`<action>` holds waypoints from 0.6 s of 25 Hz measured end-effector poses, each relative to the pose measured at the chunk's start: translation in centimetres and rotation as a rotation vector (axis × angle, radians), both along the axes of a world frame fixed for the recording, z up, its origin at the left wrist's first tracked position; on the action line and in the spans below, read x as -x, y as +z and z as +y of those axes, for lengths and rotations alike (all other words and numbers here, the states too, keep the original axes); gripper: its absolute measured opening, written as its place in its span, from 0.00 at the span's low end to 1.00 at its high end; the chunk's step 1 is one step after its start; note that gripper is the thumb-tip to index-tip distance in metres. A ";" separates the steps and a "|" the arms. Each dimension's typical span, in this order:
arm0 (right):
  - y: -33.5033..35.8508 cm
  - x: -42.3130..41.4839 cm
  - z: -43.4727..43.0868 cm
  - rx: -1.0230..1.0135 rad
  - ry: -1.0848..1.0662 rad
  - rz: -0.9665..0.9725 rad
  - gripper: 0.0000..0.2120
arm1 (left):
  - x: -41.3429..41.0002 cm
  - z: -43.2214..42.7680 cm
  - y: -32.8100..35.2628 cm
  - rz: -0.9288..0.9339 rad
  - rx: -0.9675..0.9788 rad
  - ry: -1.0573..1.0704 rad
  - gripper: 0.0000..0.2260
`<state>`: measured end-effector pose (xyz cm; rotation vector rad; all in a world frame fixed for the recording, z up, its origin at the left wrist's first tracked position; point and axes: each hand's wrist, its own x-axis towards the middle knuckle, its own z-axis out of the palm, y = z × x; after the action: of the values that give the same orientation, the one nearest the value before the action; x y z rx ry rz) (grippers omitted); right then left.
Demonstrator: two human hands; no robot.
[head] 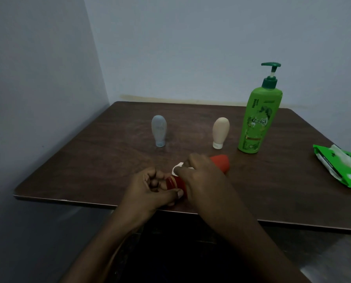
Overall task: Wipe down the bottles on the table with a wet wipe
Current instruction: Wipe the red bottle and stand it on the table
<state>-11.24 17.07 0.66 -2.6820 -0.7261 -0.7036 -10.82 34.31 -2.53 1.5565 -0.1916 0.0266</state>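
Red bottle (221, 162) lies near the table's (88, 160) front edge, long axis running from cap at near left to base at far right, left hand (150, 186) pinching the cap end, right hand (203, 176) pressing a white wet wipe (177, 167) over its body

A dark brown wooden table (72, 168) stands in a corner formed by two plain pale blue-grey walls (191, 48).
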 end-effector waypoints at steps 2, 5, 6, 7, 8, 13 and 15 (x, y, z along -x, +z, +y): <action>-0.9 1.6 -0.3 -0.004 -0.018 -0.057 0.14 | 0.1 0.0 0.1 -0.003 0.000 0.002 0.14; -2.8 3.5 -0.8 -0.027 -0.009 -0.084 0.18 | 0.0 0.1 0.3 -0.012 0.005 -0.005 0.13; -3.1 3.7 -0.9 -0.040 -0.014 -0.099 0.18 | 0.0 0.0 0.2 -0.018 0.001 -0.010 0.13; -3.0 3.4 -1.0 -0.056 -0.022 -0.115 0.18 | 0.0 0.0 0.1 -0.023 -0.004 -0.012 0.14; -2.7 3.1 -0.9 -0.065 -0.031 -0.117 0.18 | 0.0 0.0 0.0 -0.028 -0.005 -0.014 0.16; -0.6 1.0 1.2 -0.025 -0.052 -0.090 0.12 | 0.2 -0.1 -0.1 -0.030 0.025 -0.011 0.20; -1.2 1.2 1.2 -0.050 -0.076 -0.098 0.14 | 0.2 -0.2 0.1 -0.042 0.017 0.004 0.17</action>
<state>-12.41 18.30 -0.53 -2.6569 -0.6239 -0.8660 -11.00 34.16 -2.42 1.5405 -0.2214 0.0639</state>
